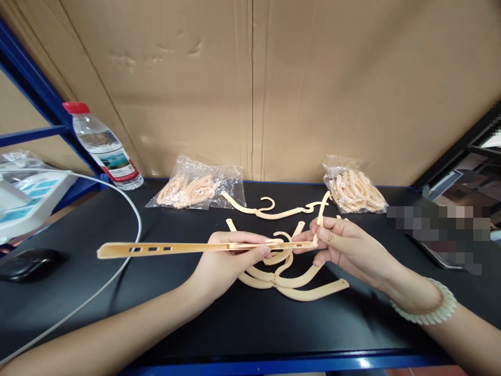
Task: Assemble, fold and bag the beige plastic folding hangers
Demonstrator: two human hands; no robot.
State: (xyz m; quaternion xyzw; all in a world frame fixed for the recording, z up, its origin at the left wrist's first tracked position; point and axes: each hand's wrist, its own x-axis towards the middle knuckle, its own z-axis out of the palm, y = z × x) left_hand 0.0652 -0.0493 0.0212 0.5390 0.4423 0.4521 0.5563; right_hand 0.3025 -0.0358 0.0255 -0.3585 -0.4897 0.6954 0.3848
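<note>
My left hand [230, 261] grips a long beige plastic bar [156, 248] with several slots, held level above the black table [195, 313]; the bar sticks out to the left. My right hand [340, 245] pinches the bar's right end together with a thin beige piece [321, 211] that stands up from it. Under both hands lies a small heap of curved beige hanger parts [297, 284]. A finished beige hanger with a hook [274, 209] lies flat further back.
Two clear bags of beige parts [195, 185] [352, 190] lie at the back by a cardboard wall. A water bottle [104, 146] stands at the back left, a white cable [117, 261] crosses the left side, and a black mouse [29, 263] lies at the left edge.
</note>
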